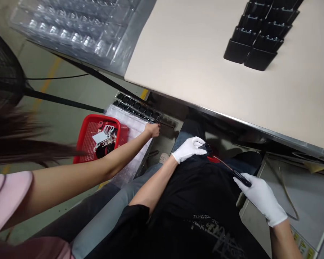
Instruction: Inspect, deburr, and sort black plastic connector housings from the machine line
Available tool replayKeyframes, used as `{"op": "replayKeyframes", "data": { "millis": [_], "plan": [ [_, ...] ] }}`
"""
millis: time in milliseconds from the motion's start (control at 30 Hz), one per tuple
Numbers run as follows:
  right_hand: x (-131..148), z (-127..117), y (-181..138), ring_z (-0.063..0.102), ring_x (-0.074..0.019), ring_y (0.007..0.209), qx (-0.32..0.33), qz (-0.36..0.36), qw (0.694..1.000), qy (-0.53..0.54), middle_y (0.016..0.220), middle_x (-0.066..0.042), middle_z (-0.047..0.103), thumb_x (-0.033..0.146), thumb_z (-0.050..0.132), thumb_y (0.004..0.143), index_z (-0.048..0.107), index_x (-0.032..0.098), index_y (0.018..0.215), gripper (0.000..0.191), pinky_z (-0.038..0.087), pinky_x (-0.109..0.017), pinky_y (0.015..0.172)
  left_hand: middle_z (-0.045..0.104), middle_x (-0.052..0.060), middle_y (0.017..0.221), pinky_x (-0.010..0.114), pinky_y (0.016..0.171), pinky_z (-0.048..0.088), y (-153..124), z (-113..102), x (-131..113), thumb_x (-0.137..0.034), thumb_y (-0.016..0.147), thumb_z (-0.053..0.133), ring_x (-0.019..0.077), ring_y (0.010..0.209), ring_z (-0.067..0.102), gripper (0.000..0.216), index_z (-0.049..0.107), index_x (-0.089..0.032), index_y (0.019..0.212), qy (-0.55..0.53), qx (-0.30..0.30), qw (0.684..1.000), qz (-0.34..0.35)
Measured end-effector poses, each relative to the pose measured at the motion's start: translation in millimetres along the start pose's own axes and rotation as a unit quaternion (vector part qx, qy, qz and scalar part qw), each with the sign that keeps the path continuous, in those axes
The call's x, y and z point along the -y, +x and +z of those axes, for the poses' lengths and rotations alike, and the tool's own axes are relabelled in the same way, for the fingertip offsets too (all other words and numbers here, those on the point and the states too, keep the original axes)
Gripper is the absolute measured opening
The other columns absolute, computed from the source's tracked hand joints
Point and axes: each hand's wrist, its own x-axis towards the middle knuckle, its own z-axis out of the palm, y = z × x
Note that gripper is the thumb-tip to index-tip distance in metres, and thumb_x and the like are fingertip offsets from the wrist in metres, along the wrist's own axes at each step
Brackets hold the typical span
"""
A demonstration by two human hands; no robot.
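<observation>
My left hand (pixel 189 149), in a white glove, is closed around a small black part (pixel 205 147) over my lap; the fingers hide some of it. In my gloved right hand (pixel 260 198) is a screwdriver (pixel 242 177) with a dark handle and a thin coppery shaft. Its shaft points left toward the black part, and whether the tip touches it I cannot tell. Something red (pixel 213 158) shows just below the part, mostly hidden.
Black box-shaped pieces (pixel 261 43) stand in two rows on the pale table (pixel 183 54). Clear plastic trays (pixel 78 32) lie at upper left. Beside me a co-worker's bare hand (pixel 152 130) reaches to a tray of black parts (pixel 137 107), near a red basket (pixel 82 144).
</observation>
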Motion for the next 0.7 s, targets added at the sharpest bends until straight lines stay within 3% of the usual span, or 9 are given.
{"op": "replayKeyframes", "data": {
  "millis": [100,167,400,700],
  "plan": [
    [-18,9,8,0.081,-0.0321,0.104,-0.06,0.012,0.992,0.112,0.11,-0.007,0.085,0.065,0.067,0.087,0.083,0.024,0.107,0.049,0.062,-0.038,0.091,0.075,0.003,0.082,0.026,0.069,0.05,4,-4,8,-0.031,0.051,0.108,0.0129,0.068,0.066,0.069,0.069,-0.013,0.105,-0.01,-0.04,0.999,0.02],
    [-29,13,12,0.08,-0.0348,0.11,-0.097,0.044,0.985,0.134,0.113,-0.009,0.085,0.066,0.07,0.083,0.084,0.022,0.108,0.052,0.062,-0.04,0.097,0.074,0.003,0.081,0.027,0.068,0.049,6,-8,12,-0.033,0.051,0.108,0.013,0.066,0.065,0.073,0.068,-0.013,0.109,-0.017,-0.047,0.998,0.025],
    [-39,20,27,0.079,-0.0383,0.114,-0.074,0.052,0.988,0.127,0.116,-0.009,0.084,0.066,0.072,0.078,0.084,0.023,0.108,0.054,0.062,-0.047,0.105,0.071,0.003,0.075,0.026,0.062,0.045,6,-11,17,-0.039,0.055,0.105,0.0129,0.06,0.061,0.072,0.069,-0.012,0.111,-0.037,-0.055,0.997,0.038],
    [-33,24,40,0.081,-0.0371,0.108,-0.074,0.036,0.989,0.119,0.11,-0.01,0.085,0.065,0.069,0.076,0.084,0.023,0.101,0.051,0.064,-0.045,0.097,0.071,0.002,0.072,0.028,0.061,0.047,10,-12,18,-0.041,0.054,0.107,0.0135,0.059,0.061,0.072,0.069,-0.011,0.107,-0.057,-0.06,0.995,0.046]
  ]
}}
